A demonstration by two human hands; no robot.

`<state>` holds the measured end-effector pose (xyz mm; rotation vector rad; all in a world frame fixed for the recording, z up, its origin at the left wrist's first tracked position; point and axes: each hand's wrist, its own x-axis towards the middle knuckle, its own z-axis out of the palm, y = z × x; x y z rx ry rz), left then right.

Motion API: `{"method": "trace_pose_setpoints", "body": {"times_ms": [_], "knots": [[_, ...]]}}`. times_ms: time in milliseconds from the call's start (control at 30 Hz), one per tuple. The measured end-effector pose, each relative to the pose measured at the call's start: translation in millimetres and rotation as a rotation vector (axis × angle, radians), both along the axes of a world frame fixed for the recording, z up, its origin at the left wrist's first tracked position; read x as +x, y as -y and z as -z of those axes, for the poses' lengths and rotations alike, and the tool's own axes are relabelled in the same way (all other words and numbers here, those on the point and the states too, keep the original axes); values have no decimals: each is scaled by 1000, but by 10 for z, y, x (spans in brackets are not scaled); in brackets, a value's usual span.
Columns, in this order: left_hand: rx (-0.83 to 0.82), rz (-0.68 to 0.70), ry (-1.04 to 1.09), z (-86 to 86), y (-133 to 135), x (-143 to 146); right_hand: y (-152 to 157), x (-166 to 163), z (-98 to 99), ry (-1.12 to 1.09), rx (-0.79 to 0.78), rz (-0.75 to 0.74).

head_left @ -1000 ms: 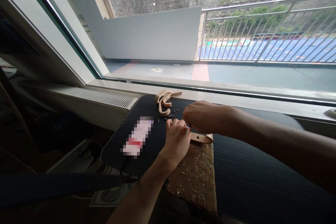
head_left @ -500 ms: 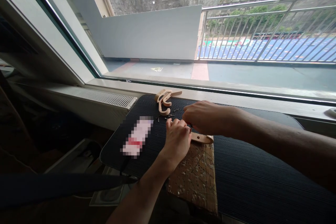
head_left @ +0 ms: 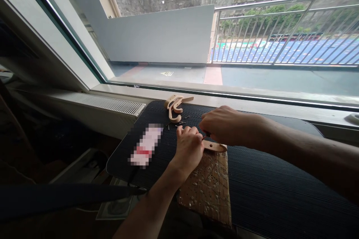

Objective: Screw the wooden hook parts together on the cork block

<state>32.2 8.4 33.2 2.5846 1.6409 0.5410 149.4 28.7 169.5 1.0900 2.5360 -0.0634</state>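
Head view: both hands mid-frame, close tog. over the table (head_left: 269, 179), black w/ fine ridged texture.

L hand (head_left: 189, 145): centre of frame, closed down on L part of wooden strip (head_left: 215, 146); fingertips hidden, so exact hold n/c. R hand (head_left: 220, 123): just R of & above it, grip narrow, fingers curled round slim tool (head_left: 204, 137); only a short reddish bit shows betw. the hands, rest hidden. Whether tool tip touches strip: can't tell.

Wooden strip: lies approx. level, R of centre, on top end of brown board (head_left: 206, 186). Rounded R end & one dark hole visible; L part under hand. Board surface pitted, scratched, many small holes; runs down to lower centre of frame.

Just above L hand: scattered screws (head_left: 181, 123) (poss. nails, too small to be sure). Above those, near table's far edge: pile of wooden hooks (head_left: 174, 108), curved ends toward lower R. L of hands, flat on table: pink item (head_left: 147, 145), red band, pixelated, unreadable.

Surroundings: white radiator (head_left: 106, 102) mid-left; window across top, metal railing (head_left: 280, 33) outside, upper R.
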Motion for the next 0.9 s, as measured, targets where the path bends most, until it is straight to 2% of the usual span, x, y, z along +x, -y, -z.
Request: {"method": "trace_pose_setpoints", "body": {"times_ms": [200, 433, 633, 733, 900], "knots": [[6, -13, 15, 8, -5, 5, -34, -46, 81, -50, 34, -66], [10, -3, 10, 3, -6, -2, 5, -54, -18, 22, 10, -5], [-22, -10, 23, -12, -1, 3, -40, -69, 127, -81, 32, -117], [-10, -11, 20, -10, 0, 3, -81, -42, 138, -69, 20, -59], [5, -6, 18, 13, -2, -2, -62, 9, 20, -50, 17, 20]]}}
